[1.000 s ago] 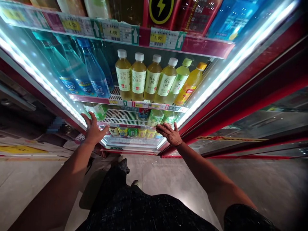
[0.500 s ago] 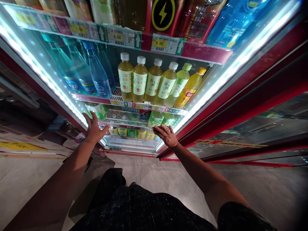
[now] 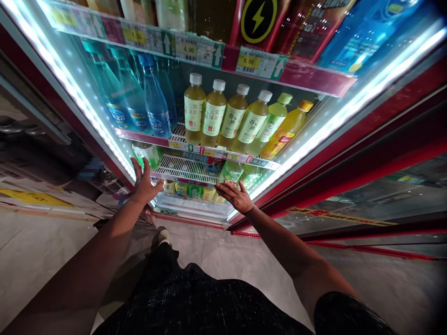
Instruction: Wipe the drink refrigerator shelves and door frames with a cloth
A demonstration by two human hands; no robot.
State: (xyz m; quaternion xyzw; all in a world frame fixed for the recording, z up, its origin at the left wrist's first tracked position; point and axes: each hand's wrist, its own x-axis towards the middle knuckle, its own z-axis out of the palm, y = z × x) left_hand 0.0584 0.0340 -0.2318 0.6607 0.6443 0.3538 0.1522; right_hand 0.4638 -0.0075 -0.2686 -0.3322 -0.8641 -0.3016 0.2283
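Note:
My left hand is raised with fingers spread, holding nothing, in front of the left end of a low wire shelf. Just behind its fingertips stands a green-labelled container. On the other side, my right hand is stretched out flat near the shelf's front edge, its fingers extended and nothing visible in it. Behind and above it are green-labelled bottles, partly hidden by the shelf above. Whether either hand touches the shelf edge, I cannot tell.
A middle shelf holds several tea bottles, a yellow-capped orange bottle and blue bottles. Price tags line the upper shelf edge. Small colourful packs sit at the bottom. A red-framed cooler side rises at right.
The view has shifted, so the shelves appear a little further right. My right hand has moved slightly left along the low shelf. A light shoe now shows below.

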